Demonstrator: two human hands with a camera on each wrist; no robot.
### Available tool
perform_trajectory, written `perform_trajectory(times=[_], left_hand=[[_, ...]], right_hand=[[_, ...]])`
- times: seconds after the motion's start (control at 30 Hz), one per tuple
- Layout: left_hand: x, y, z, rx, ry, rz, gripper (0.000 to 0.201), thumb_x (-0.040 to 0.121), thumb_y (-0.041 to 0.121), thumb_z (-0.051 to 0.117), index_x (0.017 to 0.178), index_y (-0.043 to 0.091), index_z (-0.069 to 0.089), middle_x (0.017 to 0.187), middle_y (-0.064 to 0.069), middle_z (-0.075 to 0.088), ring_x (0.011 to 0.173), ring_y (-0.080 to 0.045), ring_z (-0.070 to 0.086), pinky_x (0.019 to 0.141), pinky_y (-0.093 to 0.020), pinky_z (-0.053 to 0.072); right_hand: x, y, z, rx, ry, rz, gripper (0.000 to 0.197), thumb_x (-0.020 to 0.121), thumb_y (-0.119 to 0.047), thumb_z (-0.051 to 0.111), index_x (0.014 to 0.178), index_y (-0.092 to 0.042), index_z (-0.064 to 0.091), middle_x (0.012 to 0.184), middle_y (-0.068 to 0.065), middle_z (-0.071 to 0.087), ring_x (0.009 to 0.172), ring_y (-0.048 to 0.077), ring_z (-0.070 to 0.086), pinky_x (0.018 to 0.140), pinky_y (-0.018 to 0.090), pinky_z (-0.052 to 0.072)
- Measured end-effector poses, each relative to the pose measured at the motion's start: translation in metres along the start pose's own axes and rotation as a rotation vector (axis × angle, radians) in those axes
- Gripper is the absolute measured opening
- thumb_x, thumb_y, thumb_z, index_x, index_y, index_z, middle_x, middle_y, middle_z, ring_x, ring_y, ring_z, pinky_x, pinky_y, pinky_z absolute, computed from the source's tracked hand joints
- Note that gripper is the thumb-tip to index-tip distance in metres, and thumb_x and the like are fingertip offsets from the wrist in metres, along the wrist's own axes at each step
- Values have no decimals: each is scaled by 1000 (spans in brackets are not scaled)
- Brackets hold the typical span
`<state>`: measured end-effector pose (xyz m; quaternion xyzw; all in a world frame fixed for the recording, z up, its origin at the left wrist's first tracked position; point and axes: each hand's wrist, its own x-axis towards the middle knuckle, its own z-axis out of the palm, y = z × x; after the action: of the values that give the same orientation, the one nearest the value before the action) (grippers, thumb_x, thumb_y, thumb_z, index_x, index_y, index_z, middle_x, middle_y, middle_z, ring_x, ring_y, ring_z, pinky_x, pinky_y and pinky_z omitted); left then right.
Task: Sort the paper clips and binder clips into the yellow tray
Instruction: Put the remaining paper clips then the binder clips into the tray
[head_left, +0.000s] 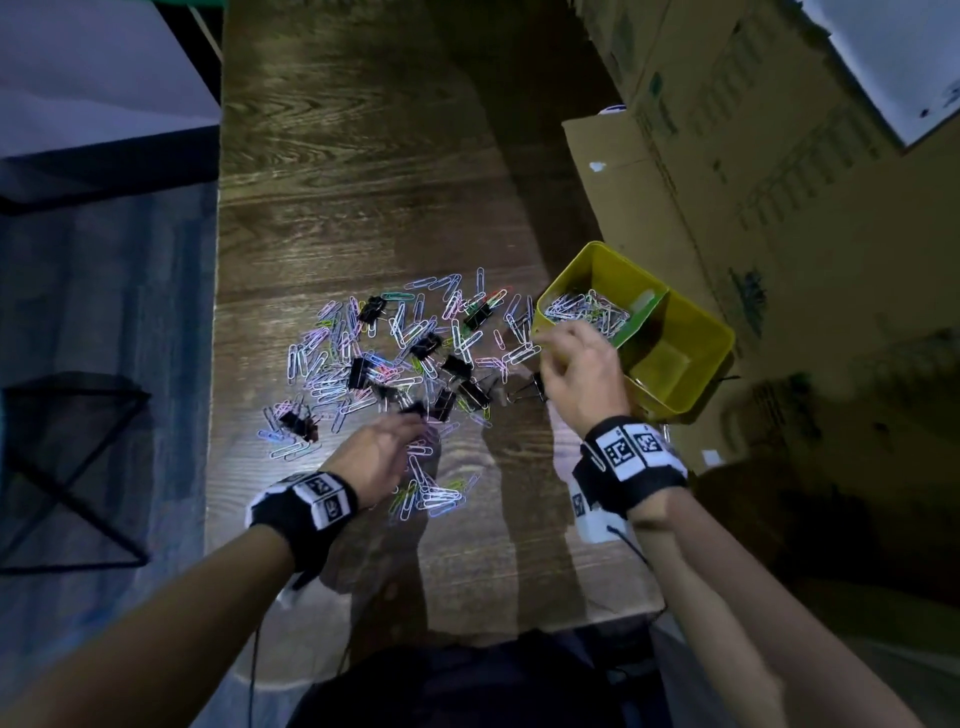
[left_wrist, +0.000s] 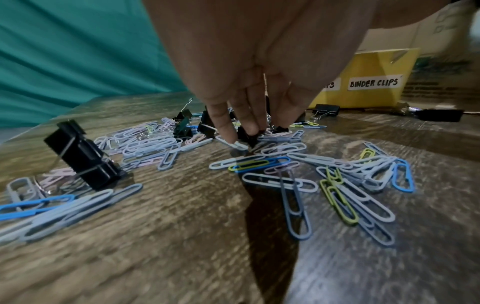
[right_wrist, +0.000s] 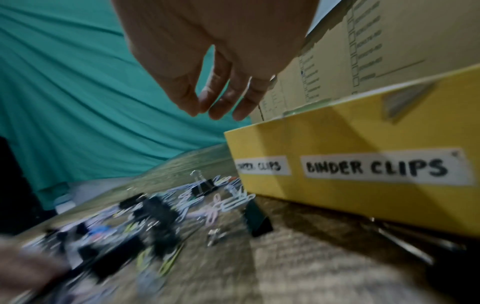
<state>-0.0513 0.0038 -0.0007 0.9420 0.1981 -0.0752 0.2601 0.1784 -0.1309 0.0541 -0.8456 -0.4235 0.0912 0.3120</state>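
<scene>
Yellow tray (head_left: 696, 358) sits at the table's (head_left: 363, 182) right edge, against cardboard boxes (head_left: 753, 156), split into two compartments; its far one holds paper clips, and its side bears labels (right_wrist: 387, 169) reading "BINDER CLIPS" and, partly blurred, "PAPER CLIPS". Loose paper clips (head_left: 332, 364) and black binder clips (head_left: 363, 371) lie scattered left of the tray. The left hand (head_left: 382, 457) reaches down into the near part of that heap, fingertips (left_wrist: 228, 135) together on a pale clip (left_wrist: 237, 145) beside a binder clip. The right hand (head_left: 582, 371) hovers by the tray's near-left corner, above the paper-clip compartment's edge, fingers loosely bent with nothing visible in them.
</scene>
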Motion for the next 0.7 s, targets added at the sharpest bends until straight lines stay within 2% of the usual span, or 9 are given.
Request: perform_trajectory(times=[0.07, 0.17, 0.27, 0.33, 0.43, 0.53, 0.6, 0.63, 0.7], left_hand=[[2, -2, 0, 38, 7, -27, 44, 82, -1, 52, 124, 12, 57, 135, -8, 52, 120, -25, 52, 101, -35, 39], [-6, -5, 5, 102, -14, -32, 45, 80, 3, 54, 124, 13, 55, 130, -11, 53, 115, -30, 52, 92, -48, 48], [-24, -8, 18, 185, -127, -70, 54, 78, 11, 55, 131, 17, 45, 135, -8, 48, 120, -31, 45, 91, -48, 47], [-35, -6, 28, 186, -160, -39, 57, 74, 13, 56, 130, 18, 45, 133, -7, 49, 117, -31, 47, 88, -45, 48], [-48, -2, 33, 154, -112, 12, 52, 76, 18, 56, 127, 21, 45, 128, -7, 51, 111, -29, 52, 84, -44, 51], [-58, -2, 23, 155, -35, -160, 65, 71, 37, 67, 130, 26, 43, 128, -6, 49, 111, -29, 50, 82, -46, 50], [-61, -3, 17, 136, -103, -327, 77, 68, 51, 68, 135, 30, 37, 131, -4, 43, 113, -30, 45, 85, -45, 49], [-61, -3, 19, 137, -133, -359, 80, 68, 53, 66, 137, 30, 34, 132, -6, 41, 112, -30, 43, 87, -44, 48], [-60, 7, 24, 137, -153, -342, 76, 73, 46, 64, 139, 25, 33, 132, -11, 40, 109, -32, 43, 91, -44, 46]], right_hand=[[-20, -8, 10, 39, -186, -29, 20, 88, -8, 59, 104, -15, 69, 106, 2, 61, 94, 14, 56, 88, 29, 49], [-51, -19, 34, -32, -528, -59, 25, 90, -17, 59, 114, -20, 64, 113, 0, 57, 101, 17, 55, 88, 37, 51], [-83, -24, 65, -167, -729, -65, 60, 86, -33, 64, 139, -20, 41, 136, 5, 40, 126, 24, 38, 104, 43, 40], [-100, -25, 80, -285, -760, -81, 79, 82, -47, 64, 145, -20, 25, 141, 7, 30, 131, 27, 28, 107, 45, 32], [-114, -28, 90, -344, -735, -159, 85, 79, -49, 66, 146, -20, 22, 141, 8, 28, 129, 27, 28, 103, 42, 30], [-116, -32, 92, -296, -682, -94, 86, 80, -43, 69, 146, -21, 20, 141, 9, 25, 131, 27, 26, 105, 40, 32], [-116, -34, 94, -268, -645, -16, 89, 79, -45, 70, 146, -19, 18, 141, 10, 24, 132, 28, 24, 106, 39, 33], [-116, -35, 96, -265, -645, -4, 91, 78, -46, 70, 146, -17, 17, 141, 11, 24, 131, 28, 24, 107, 39, 32], [-115, -40, 102, -294, -656, -33, 91, 77, -46, 71, 145, -15, 19, 139, 13, 28, 128, 29, 27, 106, 39, 33]])
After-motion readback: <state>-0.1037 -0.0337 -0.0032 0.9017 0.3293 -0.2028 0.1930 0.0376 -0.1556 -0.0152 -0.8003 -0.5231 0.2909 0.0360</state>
